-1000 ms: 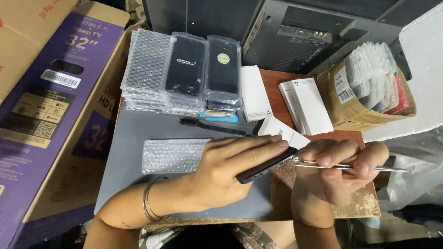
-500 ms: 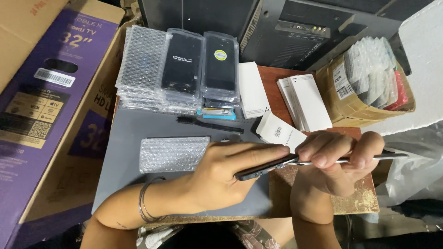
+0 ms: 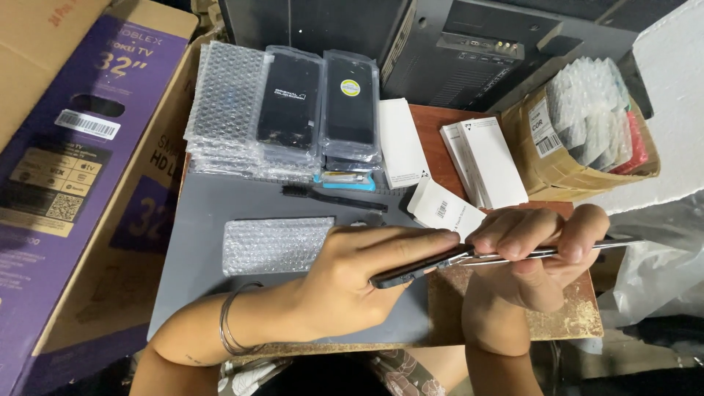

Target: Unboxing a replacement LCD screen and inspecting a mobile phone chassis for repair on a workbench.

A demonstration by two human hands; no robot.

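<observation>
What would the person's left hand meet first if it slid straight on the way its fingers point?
Probably the right hand, already close to the left hand's fingertips, where the metal tool meets the phone. Depth is hard to judge.

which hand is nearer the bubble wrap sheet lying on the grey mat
Left. The left hand, gripping a dark phone, sits right beside the bubble wrap sheet. The right hand, holding metal tweezers, is farther off, beyond the phone.
</observation>
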